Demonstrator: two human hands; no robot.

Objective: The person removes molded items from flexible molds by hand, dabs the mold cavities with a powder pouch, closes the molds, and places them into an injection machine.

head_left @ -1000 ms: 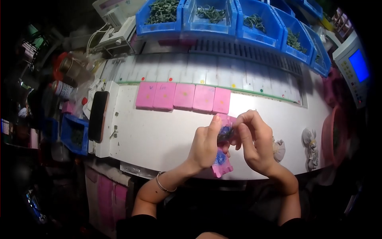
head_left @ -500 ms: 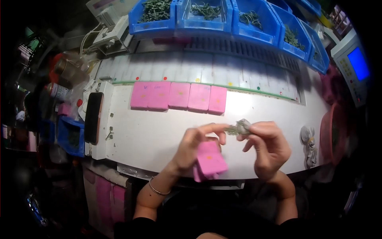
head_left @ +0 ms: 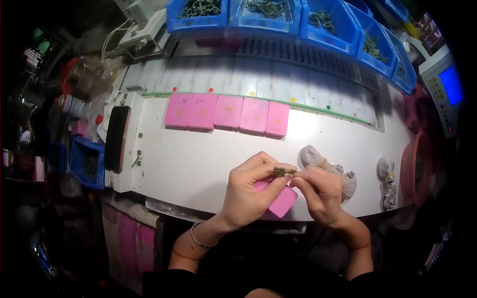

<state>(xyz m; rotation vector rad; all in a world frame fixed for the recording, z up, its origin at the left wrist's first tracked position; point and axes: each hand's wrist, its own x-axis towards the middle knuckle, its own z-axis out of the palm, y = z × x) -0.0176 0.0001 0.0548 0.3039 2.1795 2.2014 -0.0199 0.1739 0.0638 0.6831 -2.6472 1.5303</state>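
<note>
My left hand [head_left: 253, 188] is closed round a pink block [head_left: 283, 202], and its thumb and forefinger pinch a small green piece [head_left: 279, 172]. My right hand [head_left: 320, 191] has its fingertips pressed together at the right end of the same green piece. Just beyond my right hand, a grey cloth bundle [head_left: 312, 156] tied with a band lies on the white table, with another grey bundle [head_left: 350, 184] beside it. Several pink blocks [head_left: 228, 112] stand in a row farther back.
Blue bins [head_left: 328, 32] with green pieces line the back. A phone [head_left: 118, 139] lies at the left edge. On the right are a third grey bundle [head_left: 387, 183], a pink basin [head_left: 415, 169] and a device with a blue screen [head_left: 450, 83].
The grey bundle that my right hand held half a second ago now lies on the table. My hands have come together at the green piece, and the pink block has turned in my left hand.
</note>
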